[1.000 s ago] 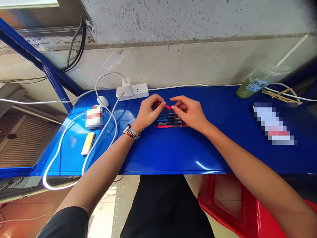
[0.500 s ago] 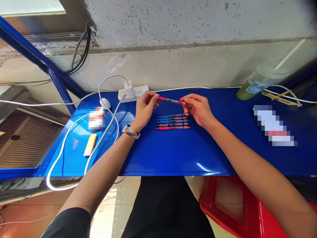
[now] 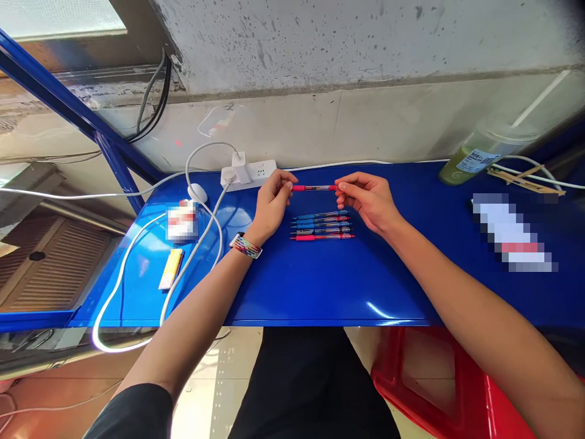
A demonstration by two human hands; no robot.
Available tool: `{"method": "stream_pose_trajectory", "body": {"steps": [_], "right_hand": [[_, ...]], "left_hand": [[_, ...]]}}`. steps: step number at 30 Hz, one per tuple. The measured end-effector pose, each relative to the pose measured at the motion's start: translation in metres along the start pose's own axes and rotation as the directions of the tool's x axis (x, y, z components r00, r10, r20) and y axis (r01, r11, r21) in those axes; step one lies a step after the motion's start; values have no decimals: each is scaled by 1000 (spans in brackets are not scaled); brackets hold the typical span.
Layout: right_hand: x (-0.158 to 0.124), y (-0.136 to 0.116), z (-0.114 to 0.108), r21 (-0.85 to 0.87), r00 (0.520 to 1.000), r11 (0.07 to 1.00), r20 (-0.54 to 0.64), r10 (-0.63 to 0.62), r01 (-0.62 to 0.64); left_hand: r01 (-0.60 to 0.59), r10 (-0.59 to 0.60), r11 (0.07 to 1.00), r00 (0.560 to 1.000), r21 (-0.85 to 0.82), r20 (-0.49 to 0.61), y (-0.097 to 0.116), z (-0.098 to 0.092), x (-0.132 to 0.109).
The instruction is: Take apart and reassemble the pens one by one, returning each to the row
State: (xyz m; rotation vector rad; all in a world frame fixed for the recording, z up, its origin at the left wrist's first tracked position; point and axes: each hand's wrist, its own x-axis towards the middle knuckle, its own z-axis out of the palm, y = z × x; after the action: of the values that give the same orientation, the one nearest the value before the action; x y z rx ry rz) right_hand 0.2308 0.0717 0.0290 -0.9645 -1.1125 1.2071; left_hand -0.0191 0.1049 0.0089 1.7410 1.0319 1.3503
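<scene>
Left hand: pinching a red pen at its grip end
Right hand: pinching the red pen's other end
Other pens: side by side on the bench

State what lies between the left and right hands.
In the head view, a red-gripped pen spans from the left hand to the right hand, pinched near both ends; a row of pens lies nearer the body.
</scene>
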Motion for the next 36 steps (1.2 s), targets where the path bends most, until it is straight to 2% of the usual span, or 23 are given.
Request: {"method": "stream_pose_trajectory", "body": {"steps": [7, 13, 17, 20, 23, 27, 31, 36], "right_hand": [[-1, 1, 1, -17, 998, 998, 21, -59, 59], [4, 3, -6, 2, 998, 999, -53, -38, 38], [6, 5, -8, 21, 998, 999, -50, -34, 35], [6, 6, -7, 17, 998, 1000, -55, -22, 23], [6, 6, -7, 12, 997, 1000, -74, 2, -1], [8, 6, -8, 24, 996, 999, -84, 29, -27], [9, 6, -8, 37, 996, 999, -85, 26, -22], [9, 6, -9, 62, 994, 998, -102, 28, -22]], "left_hand": [[18, -17, 999, 999, -26, 44, 0, 0, 0], [-22, 25, 996, 999, -89, 34, 4, -1, 1], [42, -42, 999, 998, 0, 38, 4, 0, 1], [76, -76, 997, 996, -12, 36, 6, 1, 0], [68, -65, 996, 997, -64, 43, 5, 2, 0], [63, -62, 998, 997, -13, 46, 1, 1, 1], [86, -84, 995, 996, -49, 42, 1, 1, 1], [23, -22, 999, 1000, 44, -15, 2, 0, 2]]}}
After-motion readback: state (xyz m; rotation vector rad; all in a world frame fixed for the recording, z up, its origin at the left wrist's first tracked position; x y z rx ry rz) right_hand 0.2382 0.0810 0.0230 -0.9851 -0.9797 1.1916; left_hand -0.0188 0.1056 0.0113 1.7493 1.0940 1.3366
